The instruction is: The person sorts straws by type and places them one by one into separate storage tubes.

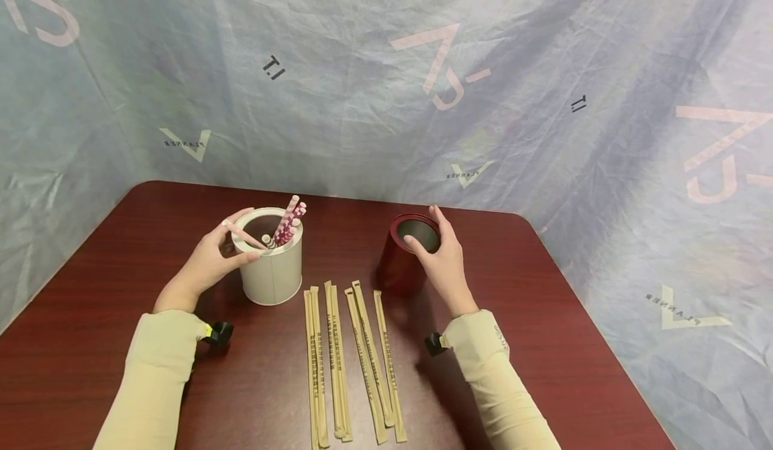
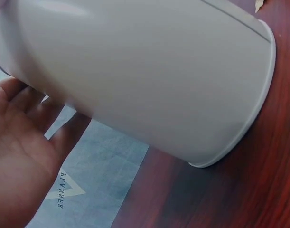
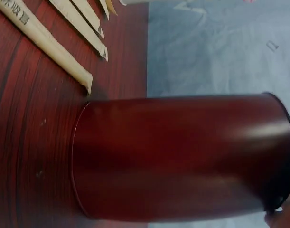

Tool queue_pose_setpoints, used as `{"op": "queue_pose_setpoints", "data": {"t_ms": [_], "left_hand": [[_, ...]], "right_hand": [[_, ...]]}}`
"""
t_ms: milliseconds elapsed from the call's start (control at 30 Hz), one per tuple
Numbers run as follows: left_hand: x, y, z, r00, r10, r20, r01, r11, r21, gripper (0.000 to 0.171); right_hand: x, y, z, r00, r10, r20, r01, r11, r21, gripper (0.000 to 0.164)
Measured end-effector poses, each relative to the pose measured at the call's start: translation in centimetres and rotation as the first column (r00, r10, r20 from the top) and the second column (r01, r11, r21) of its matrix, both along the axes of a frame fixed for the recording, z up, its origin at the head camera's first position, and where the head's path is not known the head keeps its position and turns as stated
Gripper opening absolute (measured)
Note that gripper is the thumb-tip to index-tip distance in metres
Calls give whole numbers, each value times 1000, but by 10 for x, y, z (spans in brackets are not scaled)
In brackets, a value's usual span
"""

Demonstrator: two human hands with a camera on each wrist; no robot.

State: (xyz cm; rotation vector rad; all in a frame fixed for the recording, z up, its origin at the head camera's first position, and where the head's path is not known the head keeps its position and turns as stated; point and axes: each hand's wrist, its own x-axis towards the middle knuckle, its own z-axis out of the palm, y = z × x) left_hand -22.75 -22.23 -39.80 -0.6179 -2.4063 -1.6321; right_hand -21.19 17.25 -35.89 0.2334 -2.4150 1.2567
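Observation:
On the left of the table in the head view stands a white round canister [image 1: 271, 279]. Patterned pink-and-white straws [image 1: 288, 225] lean inside it, and a pale pink stick-like piece [image 1: 244, 235] crosses its left rim. My left hand [image 1: 202, 262] holds this canister by the rim, thumb at the front and fingers round the far left side. To the right is a dark red canister [image 1: 398, 269], its inside dark. My right hand [image 1: 445, 262] grips its upper rim, thumb on the near side and fingers beyond. The red canister's wall [image 3: 178, 156] fills much of the right wrist view.
Several slim paper-wrapped sticks [image 1: 335, 363] with dark printing lie lengthwise on the dark red wooden table [image 1: 253, 376], between the forearms. A grey printed cloth [image 1: 338, 101] hangs behind the table and along its sides. Black wrist devices [image 1: 220, 334] sit at both cuffs.

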Motion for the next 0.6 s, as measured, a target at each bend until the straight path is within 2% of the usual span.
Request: {"op": "queue_pose_setpoints", "data": {"t_ms": [133, 300, 433, 600], "left_hand": [[0, 0, 0, 1000, 2, 2, -2, 1000, 0, 80], [-1, 1, -1, 1000, -7, -1, 7, 1000, 0, 79], [-2, 0, -1, 1000, -17, -3, 17, 1000, 4, 80], [-3, -1, -1, 1000, -24, -2, 24, 1000, 4, 80]], "right_hand": [[-4, 8, -5, 994, 29, 101, -32, 999, 27, 86], [-9, 20, -9, 974, 89, 208, -99, 994, 36, 90], [-11, 25, -9, 965, 118, 234, -133, 990, 49, 94], [-12, 26, -7, 964, 111, 240, -132, 988, 74, 94]]}}
